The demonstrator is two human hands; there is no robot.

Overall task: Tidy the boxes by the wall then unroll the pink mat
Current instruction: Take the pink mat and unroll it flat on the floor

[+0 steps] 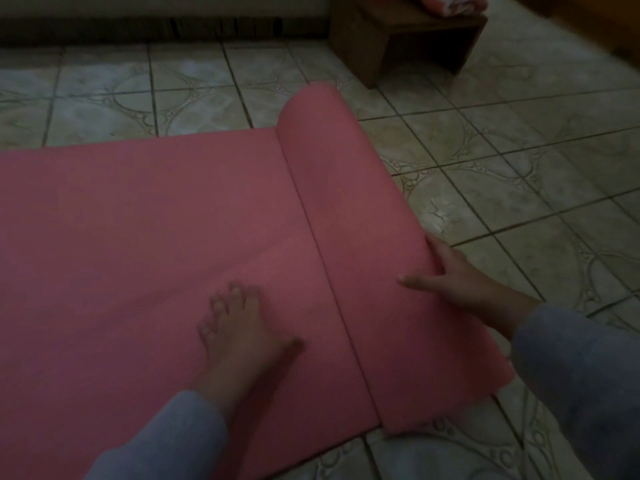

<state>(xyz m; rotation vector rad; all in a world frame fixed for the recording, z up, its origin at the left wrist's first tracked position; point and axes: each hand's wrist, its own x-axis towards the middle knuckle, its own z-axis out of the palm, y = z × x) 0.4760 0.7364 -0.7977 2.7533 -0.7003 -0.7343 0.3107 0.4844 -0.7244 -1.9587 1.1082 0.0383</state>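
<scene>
The pink mat (138,220) lies partly unrolled on the tiled floor, flat on the left, with the remaining roll (349,220) running diagonally through the middle of the view. My left hand (239,327) presses flat on the unrolled part, fingers spread, just left of the roll. My right hand (450,275) rests against the right side of the roll, thumb on top and fingers curled around its edge. Grey sleeves cover both forearms. No boxes are clearly visible.
A dark wooden stool (405,36) stands at the back right, with a patterned cloth bundle (450,3) on it. A dark skirting strip (156,29) runs along the far wall. Patterned floor tiles (519,150) spread to the right of the roll.
</scene>
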